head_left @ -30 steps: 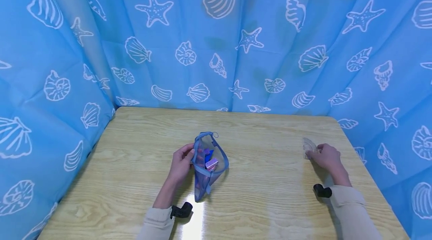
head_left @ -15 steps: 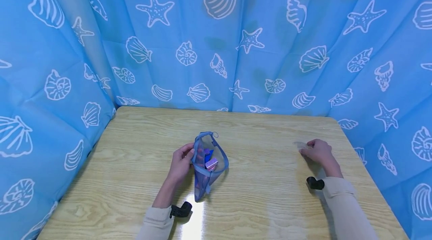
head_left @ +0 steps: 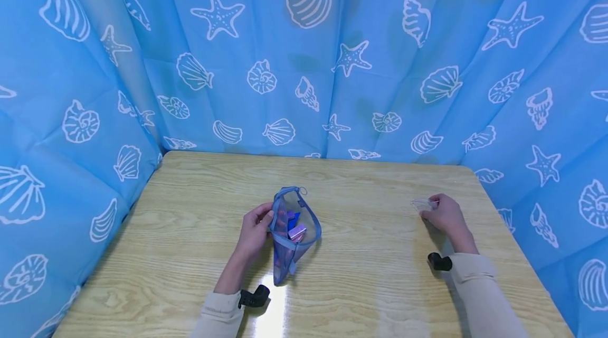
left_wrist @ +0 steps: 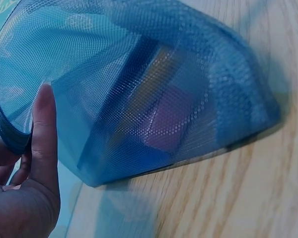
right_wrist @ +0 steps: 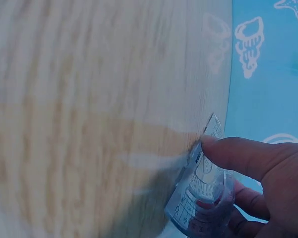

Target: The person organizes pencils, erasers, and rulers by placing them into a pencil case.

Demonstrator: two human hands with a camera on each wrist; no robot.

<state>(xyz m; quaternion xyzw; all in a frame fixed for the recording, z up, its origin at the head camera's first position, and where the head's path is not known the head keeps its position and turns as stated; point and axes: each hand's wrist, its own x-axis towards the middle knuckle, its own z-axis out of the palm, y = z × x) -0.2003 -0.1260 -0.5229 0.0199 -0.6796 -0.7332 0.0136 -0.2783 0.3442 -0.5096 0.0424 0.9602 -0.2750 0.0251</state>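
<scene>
A blue mesh zip pouch (head_left: 311, 240) stands open-mouthed near the middle of the table. Its rim is pinched on the left side by my left hand (head_left: 254, 229), the thumb lying along the mesh in the left wrist view. Purple, pink and blue items (head_left: 296, 231) lie inside; through the mesh in the left wrist view a yellow-brown strip and a pink block (left_wrist: 169, 121) show, their kinds unclear. Far to the right, my right hand (head_left: 446, 215) pinches a clear plastic protractor (right_wrist: 201, 191) between thumb and fingers. Printed scale marks and numbers are visible on it.
The wood-grain table (head_left: 361, 274) reaches back to a blue curtain (head_left: 304, 63) with white shells and starfish, which also hangs along both sides. Black wrist cameras (head_left: 255, 296) sit on both wrists.
My right hand has moved a little to the left with the protractor, which has turned from facing up to a more edge-on tilt. The left hand and pouch stay in place.
</scene>
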